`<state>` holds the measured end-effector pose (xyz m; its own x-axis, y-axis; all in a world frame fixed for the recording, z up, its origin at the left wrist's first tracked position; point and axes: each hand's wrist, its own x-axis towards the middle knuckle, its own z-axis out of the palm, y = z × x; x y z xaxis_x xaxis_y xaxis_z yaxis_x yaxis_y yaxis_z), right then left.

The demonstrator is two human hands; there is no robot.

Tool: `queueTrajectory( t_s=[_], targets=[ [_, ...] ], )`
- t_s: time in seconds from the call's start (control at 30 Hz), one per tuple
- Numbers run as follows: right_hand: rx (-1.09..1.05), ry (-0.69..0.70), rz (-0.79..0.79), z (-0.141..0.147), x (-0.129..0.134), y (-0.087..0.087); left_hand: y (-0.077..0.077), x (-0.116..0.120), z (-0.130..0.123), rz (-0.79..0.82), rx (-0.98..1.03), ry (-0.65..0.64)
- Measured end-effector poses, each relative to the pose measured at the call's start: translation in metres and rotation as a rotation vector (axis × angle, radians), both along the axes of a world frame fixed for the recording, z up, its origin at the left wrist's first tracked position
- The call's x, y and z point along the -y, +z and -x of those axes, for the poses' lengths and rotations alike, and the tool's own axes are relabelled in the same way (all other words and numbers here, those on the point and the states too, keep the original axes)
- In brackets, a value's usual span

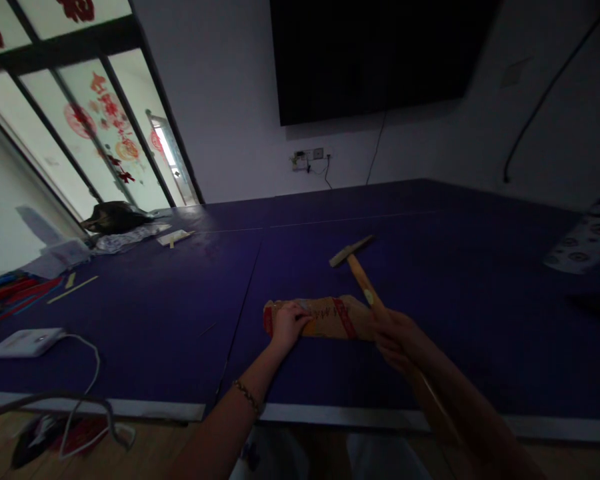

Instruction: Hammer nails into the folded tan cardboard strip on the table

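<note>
A flat strip of brown cardboard (pixel 330 327) with red bands lies on the blue table, and a row of several small dark upright marks, perhaps nails, runs along it. My left hand (pixel 287 323) rests on the strip's left part, thumb and fingers pinched together beside the row; what is between them is too small to make out. My right hand (pixel 399 339) is wrapped round the wooden handle of a hammer (pixel 361 277). The hammer's metal head is raised beyond the strip, slanting up to the right. The strip's right end is partly hidden behind my right hand.
The blue table (pixel 180 287) has a seam left of the strip. A white power bank (pixel 27 342) with a cable lies at left, near colored sticks (pixel 25 293) and a black bag (pixel 115 217). A patterned roll (pixel 583 243) stands at right.
</note>
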<state>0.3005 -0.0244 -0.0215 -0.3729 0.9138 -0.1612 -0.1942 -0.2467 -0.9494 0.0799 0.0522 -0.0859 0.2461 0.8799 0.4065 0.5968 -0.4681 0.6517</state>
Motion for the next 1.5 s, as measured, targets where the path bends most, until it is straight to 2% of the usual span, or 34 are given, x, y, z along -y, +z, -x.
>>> queueTrajectory(
  t_s=[0.03, 0.13, 0.23, 0.33, 0.53, 0.7, 0.9, 1.1, 1.33, 1.4, 1.5],
  targets=[
    [0.119, -0.051, 0.018, 0.010, 0.016, 0.012, -0.001, 0.000, 0.000, 0.001, 0.009, -0.005],
    [0.411, -0.037, 0.048, 0.039, 0.053, 0.038, -0.001, -0.001, 0.000, 0.003, 0.040, -0.005],
    [0.641, -0.098, -0.076, 0.056, 0.066, 0.047, -0.001, -0.001, -0.001, 0.003, 0.054, 0.006],
    [0.754, -0.142, -0.175, 0.064, 0.064, 0.043, -0.001, -0.001, -0.001, 0.007, 0.053, 0.008],
    [0.796, -0.116, -0.096, 0.070, 0.055, 0.035, 0.000, -0.001, -0.002, 0.018, 0.067, 0.034],
    [0.829, -0.188, -0.201, 0.075, 0.057, 0.042, 0.001, -0.001, -0.003, 0.023, 0.056, 0.027],
    [0.932, -0.164, -0.182, 0.077, 0.056, 0.030, 0.000, -0.002, -0.005, 0.040, 0.067, 0.054],
    [0.906, -0.211, -0.213, 0.079, 0.061, 0.038, 0.000, -0.001, -0.005, 0.044, 0.059, 0.048],
    [0.961, -0.196, -0.164, 0.081, 0.049, 0.005, 0.000, -0.003, -0.006, 0.096, 0.048, 0.078],
    [0.948, -0.200, -0.144, 0.080, 0.048, 0.003, 0.001, -0.002, -0.006, 0.093, 0.033, 0.081],
    [0.906, -0.217, -0.177, 0.078, 0.052, 0.012, 0.002, -0.001, -0.005, 0.079, 0.039, 0.061]
  ],
)
